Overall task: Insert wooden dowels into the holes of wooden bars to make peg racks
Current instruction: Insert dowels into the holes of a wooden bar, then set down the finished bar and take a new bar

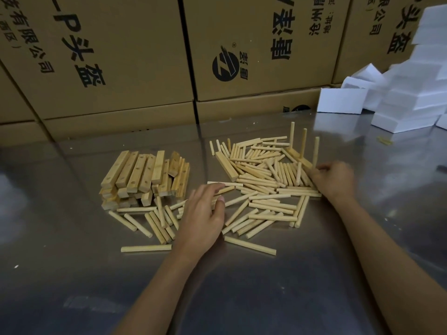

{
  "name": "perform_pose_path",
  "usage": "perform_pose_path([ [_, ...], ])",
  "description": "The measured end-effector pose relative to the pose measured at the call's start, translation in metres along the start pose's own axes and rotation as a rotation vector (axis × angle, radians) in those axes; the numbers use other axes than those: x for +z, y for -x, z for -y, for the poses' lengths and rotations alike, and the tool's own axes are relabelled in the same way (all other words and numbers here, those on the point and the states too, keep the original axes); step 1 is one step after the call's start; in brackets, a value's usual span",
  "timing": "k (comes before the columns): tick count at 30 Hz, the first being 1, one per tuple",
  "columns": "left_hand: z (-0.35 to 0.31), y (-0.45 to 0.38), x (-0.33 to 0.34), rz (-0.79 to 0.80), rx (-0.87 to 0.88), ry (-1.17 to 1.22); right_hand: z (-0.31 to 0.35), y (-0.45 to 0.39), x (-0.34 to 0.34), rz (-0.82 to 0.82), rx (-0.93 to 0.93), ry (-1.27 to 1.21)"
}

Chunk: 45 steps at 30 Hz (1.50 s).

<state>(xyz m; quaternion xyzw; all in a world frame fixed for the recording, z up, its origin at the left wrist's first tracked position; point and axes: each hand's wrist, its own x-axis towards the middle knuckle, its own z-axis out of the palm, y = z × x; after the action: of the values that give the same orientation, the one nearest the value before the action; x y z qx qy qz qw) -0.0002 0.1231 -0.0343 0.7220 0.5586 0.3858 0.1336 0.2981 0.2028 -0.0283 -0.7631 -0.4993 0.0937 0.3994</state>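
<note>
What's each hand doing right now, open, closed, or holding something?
Left hand: open, fingers resting on the loose dowels.
Right hand: fingers curled at the peg rack; whether it grips cannot be told.

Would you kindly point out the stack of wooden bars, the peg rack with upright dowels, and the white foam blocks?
stack of wooden bars (142, 175), head view, top face of a drilled bar.
peg rack (298, 157), head view, its base bar.
white foam blocks (411, 102), head view, side of pile.
</note>
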Motion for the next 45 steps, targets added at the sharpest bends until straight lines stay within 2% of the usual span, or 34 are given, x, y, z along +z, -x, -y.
perform_pose_path([
  [3, 0.0, 0.001, -0.002, 0.004, 0.018, -0.015, 0.007, 0.003, 0.009, 0.033, -0.052, -0.007],
  [6, 0.001, 0.001, -0.005, 0.0, 0.029, -0.028, 0.008, 0.001, 0.014, 0.019, -0.002, -0.037],
  [10, 0.005, 0.0, -0.009, -0.019, 0.03, -0.046, 0.003, -0.009, 0.017, -0.076, 0.087, -0.088],
  [19, 0.011, -0.005, -0.014, -0.045, 0.004, -0.1, 0.007, -0.029, 0.02, -0.104, 0.131, 0.036],
  [22, 0.01, -0.005, -0.013, -0.042, 0.009, -0.122, 0.002, -0.026, 0.02, -0.133, 0.134, -0.024],
  [27, 0.005, -0.008, -0.013, -0.094, -0.003, -0.229, 0.002, -0.005, 0.013, -0.256, -0.019, -0.164],
  [30, 0.008, -0.014, -0.03, -0.261, -0.037, -0.338, 0.017, 0.013, 0.013, -0.278, -0.165, -0.144],
  [33, 0.023, -0.02, -0.057, -0.464, -0.145, -0.365, 0.04, 0.033, 0.017, -0.298, -0.358, -0.073],
  [35, 0.038, -0.02, -0.073, -0.58, -0.228, -0.39, 0.057, 0.049, 0.022, -0.233, -0.467, -0.046],
  [38, 0.055, -0.017, -0.086, -0.7, -0.309, -0.376, 0.089, 0.069, 0.037, -0.039, -0.601, -0.054],
  [42, 0.065, -0.018, -0.085, -0.709, -0.323, -0.331, 0.146, 0.09, 0.079, 0.28, -0.697, -0.11],
  [45, 0.068, -0.02, -0.081, -0.687, -0.337, -0.288, 0.191, 0.096, 0.117, 0.426, -0.63, -0.085],
])
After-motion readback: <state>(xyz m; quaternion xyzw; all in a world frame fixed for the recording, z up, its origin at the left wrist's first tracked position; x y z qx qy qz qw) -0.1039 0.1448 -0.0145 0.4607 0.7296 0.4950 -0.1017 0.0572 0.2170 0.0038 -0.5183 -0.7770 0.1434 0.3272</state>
